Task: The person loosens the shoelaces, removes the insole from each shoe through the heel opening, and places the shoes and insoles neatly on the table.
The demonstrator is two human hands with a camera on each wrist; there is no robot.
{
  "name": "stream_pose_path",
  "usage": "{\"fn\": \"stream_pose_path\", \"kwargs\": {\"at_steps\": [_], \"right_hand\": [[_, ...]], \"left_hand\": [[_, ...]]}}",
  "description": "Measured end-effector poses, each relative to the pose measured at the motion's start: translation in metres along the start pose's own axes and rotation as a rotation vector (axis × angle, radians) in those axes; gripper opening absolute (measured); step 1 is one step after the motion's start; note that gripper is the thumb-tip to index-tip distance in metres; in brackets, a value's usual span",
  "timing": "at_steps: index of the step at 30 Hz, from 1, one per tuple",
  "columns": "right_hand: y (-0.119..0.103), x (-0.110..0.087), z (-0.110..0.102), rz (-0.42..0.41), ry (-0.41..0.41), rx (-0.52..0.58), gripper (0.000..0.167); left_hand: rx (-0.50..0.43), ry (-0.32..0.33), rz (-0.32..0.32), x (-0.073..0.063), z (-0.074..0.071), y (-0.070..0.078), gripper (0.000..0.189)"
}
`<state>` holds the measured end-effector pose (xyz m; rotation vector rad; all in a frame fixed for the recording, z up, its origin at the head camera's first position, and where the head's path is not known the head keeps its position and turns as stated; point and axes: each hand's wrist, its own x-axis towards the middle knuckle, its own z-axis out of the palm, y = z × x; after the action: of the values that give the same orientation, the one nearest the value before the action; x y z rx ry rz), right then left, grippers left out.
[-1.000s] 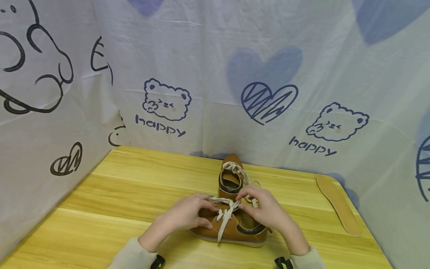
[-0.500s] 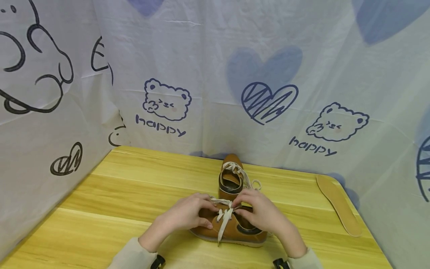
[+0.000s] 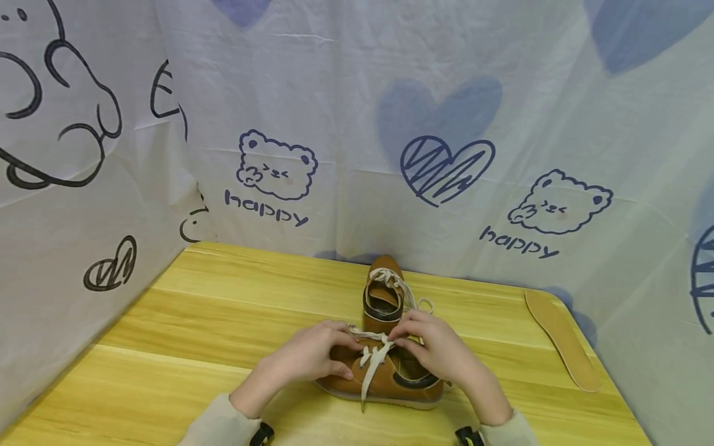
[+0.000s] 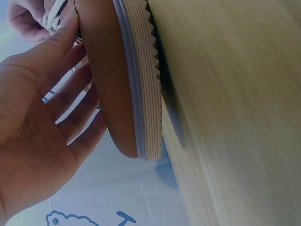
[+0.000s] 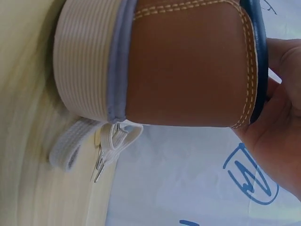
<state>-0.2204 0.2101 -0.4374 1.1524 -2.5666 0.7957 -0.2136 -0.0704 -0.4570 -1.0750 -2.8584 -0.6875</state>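
Observation:
A brown leather shoe (image 3: 385,389) with a pale sole lies lengthwise on the table before me, toe to the left. My left hand (image 3: 309,354) holds its front part, thumb on the near side and fingers over the top. In the left wrist view, that hand's thumb (image 4: 63,40) lies near the laces and its other fingers reach behind the shoe. White shoelaces (image 3: 370,375) run across the eyelets, one end hanging down the near side. My right hand (image 3: 432,347) pinches the lace by the shoe's opening; its fingertips are hidden in the right wrist view, behind the heel (image 5: 188,66).
Behind stands a second brown shoe (image 3: 385,316), toe away from me, its lace (image 3: 426,305) trailing to the right. A tan insole (image 3: 560,341) lies near the right edge of the wooden table (image 3: 167,347). Printed white cloth (image 3: 346,124) hangs at the back and left.
My right hand has moved left toward the eyelets, then slightly back right, fingertips at the lace. The left hand and both shoes have kept their places.

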Motion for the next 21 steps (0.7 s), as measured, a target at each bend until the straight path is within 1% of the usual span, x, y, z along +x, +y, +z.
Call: {"fn": "stream_pose_path", "kwargs": {"at_steps": [3,6,8,10,14,16,19,21], "right_hand": [[0.0,0.0,0.0,0.018,0.02,-0.048,0.017],[0.0,0.0,-0.001,0.08,0.043,-0.077,0.012],[0.001,0.0,-0.002,0.119,0.06,-0.05,0.009],[0.004,-0.002,-0.005,0.144,0.08,0.003,0.008],[0.011,-0.004,-0.01,0.128,0.098,0.094,0.011],[0.015,-0.005,-0.013,0.126,0.07,0.126,0.012],[0.018,-0.008,-0.018,0.144,-0.004,0.163,0.014],[0.02,-0.01,-0.02,0.158,-0.052,0.166,0.014]], "left_hand": [[-0.002,0.006,0.007,0.0,0.0,0.0,0.046],[-0.007,0.007,0.014,0.0,0.0,-0.001,0.046],[-0.011,0.006,0.016,0.0,0.0,-0.001,0.047],[-0.016,0.003,0.018,0.0,0.0,-0.001,0.047],[-0.023,0.002,0.016,-0.001,0.0,-0.001,0.047],[-0.023,0.002,0.016,-0.001,0.0,-0.001,0.047],[-0.025,0.002,0.019,-0.001,0.0,-0.001,0.047],[-0.026,0.003,0.02,-0.001,0.0,-0.001,0.047]]}}
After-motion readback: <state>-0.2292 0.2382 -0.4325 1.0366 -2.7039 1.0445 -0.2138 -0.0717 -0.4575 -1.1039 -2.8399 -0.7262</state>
